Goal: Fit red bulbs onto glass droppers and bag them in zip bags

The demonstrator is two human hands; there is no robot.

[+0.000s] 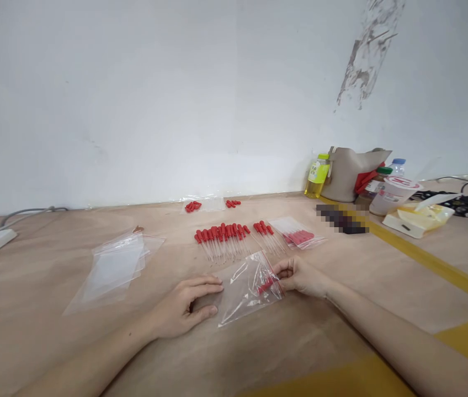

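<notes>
L hand (pixel 195 302) half-open, empty, at clear bag (pixel 236 292); R hand (pixel 294 277) part-curled at its opp. edge, hold unclear

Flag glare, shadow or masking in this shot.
Head view: glare streaks the clear plastic bag at the bare right hand; head view: soft shadow darkens the brown tabletop below; head view: mosaic blocks partly mask a dark object.

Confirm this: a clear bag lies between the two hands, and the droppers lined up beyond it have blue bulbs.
Not blue: the head view shows red bulbs on the droppers. The clear bag does lie between the left hand and right hand.
</notes>
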